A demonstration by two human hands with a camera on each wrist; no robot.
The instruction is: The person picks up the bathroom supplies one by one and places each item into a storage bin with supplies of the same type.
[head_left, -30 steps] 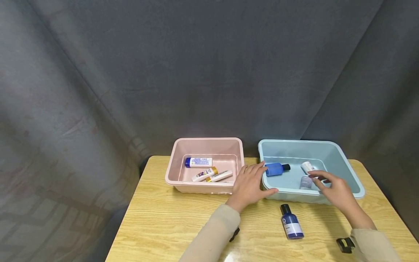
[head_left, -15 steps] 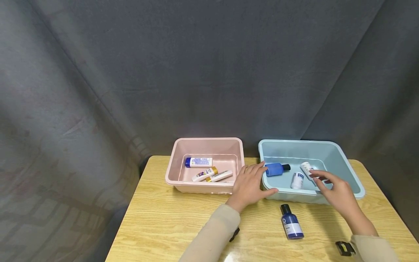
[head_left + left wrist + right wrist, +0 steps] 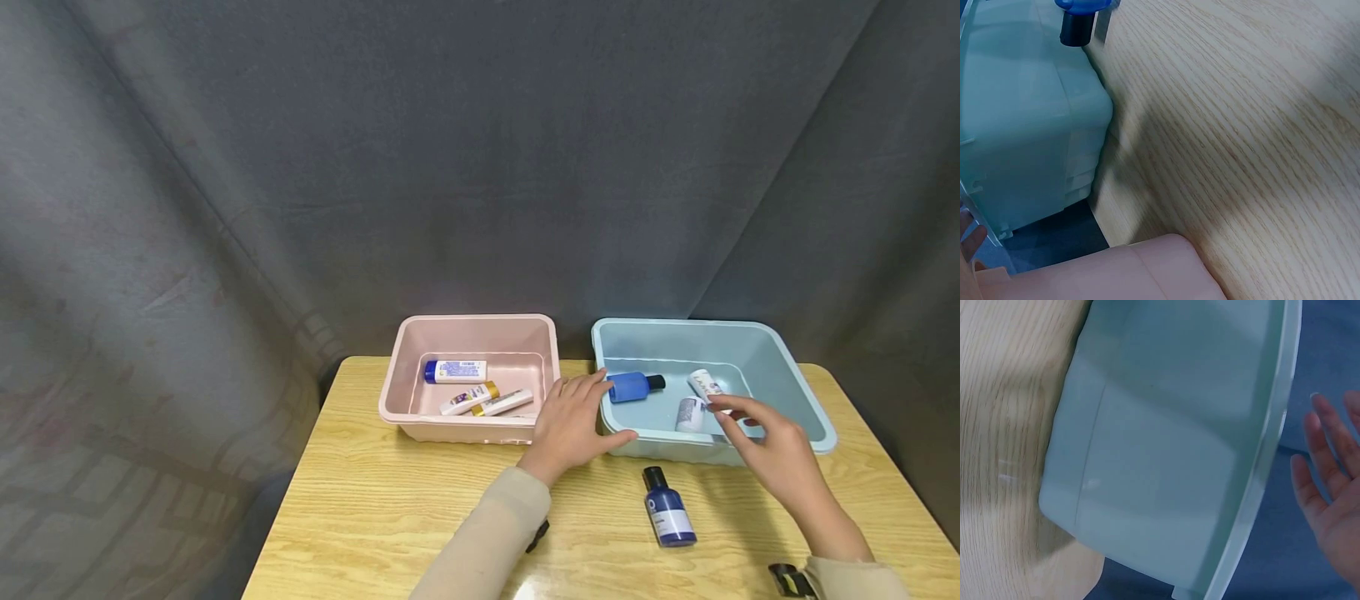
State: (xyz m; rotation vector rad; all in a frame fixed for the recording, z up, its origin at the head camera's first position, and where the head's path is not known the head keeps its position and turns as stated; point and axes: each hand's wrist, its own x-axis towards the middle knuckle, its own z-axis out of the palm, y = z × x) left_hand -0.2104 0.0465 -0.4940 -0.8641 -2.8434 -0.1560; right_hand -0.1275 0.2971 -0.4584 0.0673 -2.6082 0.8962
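My left hand (image 3: 567,423) is spread over the gap between the bins, its fingertips at the left rim of the light blue bin (image 3: 795,367). Near those fingertips a bright blue bottle with a black cap (image 3: 630,387) lies inside that bin. My right hand (image 3: 768,437) reaches over the bin's front rim, thumb and forefinger nearly meeting. Close by its fingertips lie a short white bottle (image 3: 690,414) and a white printed container (image 3: 703,382), which the hand partly covers. In the right wrist view, the fingers (image 3: 1324,450) are extended and loosely bent.
A pink bin (image 3: 465,429) at left holds a white bottle with a blue cap (image 3: 459,372) and two white tubes with gold caps, one tube (image 3: 467,400) crossing the other. A dark blue bottle (image 3: 669,512) lies on the wooden table (image 3: 375,517) before the blue bin. Grey curtain (image 3: 480,167) hangs behind.
The short white bottle has shifted left and then slightly back right, turning so its label differs. My right hand has moved only slightly; the left has stayed in place.
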